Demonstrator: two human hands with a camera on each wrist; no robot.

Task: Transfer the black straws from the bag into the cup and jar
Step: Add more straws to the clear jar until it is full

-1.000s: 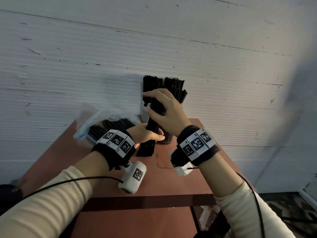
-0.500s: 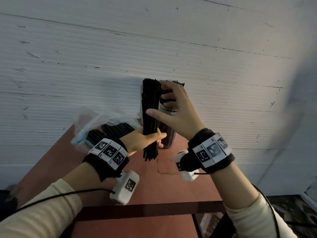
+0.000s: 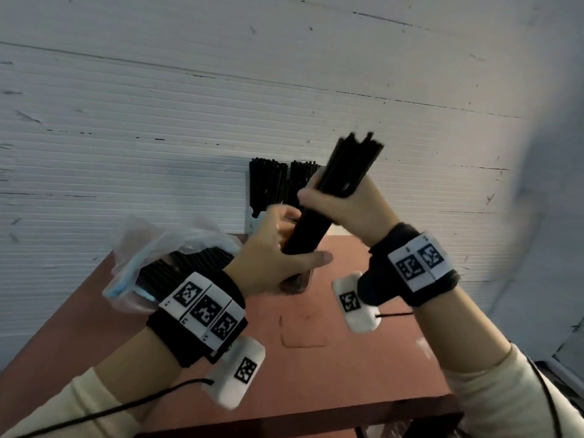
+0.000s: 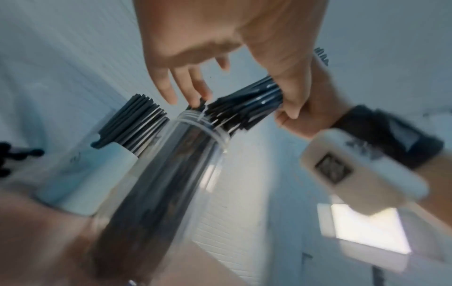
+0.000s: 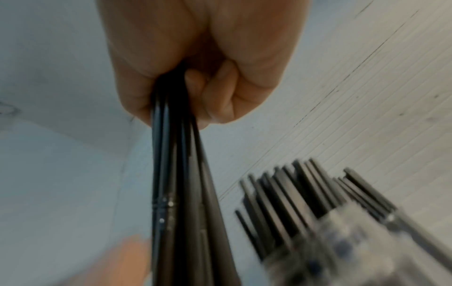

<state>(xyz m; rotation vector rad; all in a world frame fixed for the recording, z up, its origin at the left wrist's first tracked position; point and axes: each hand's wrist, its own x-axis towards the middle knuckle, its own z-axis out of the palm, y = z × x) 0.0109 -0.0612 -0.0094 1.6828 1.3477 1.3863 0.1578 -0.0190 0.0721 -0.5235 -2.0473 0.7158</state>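
Observation:
My right hand grips a thick bundle of black straws around its middle, tilted with the top leaning right. The bundle's lower end sits between the straight thumb and fingers of my left hand, just over the clear jar. In the left wrist view my left fingertips touch the straw ends at the mouth of the jar, which holds straws. Left of it, the pale cup is full of straws. The clear plastic bag lies at the left with more straws inside.
Everything stands at the far end of a reddish-brown table, close against a white ribbed wall. The table's near edge and right edge are in view, with dark floor beyond at the lower right.
The bundle stood upright beside the jar in my left hand. Now my right hand grips it, raised and tilted right, its lower end over the jar; the left hand has loosened.

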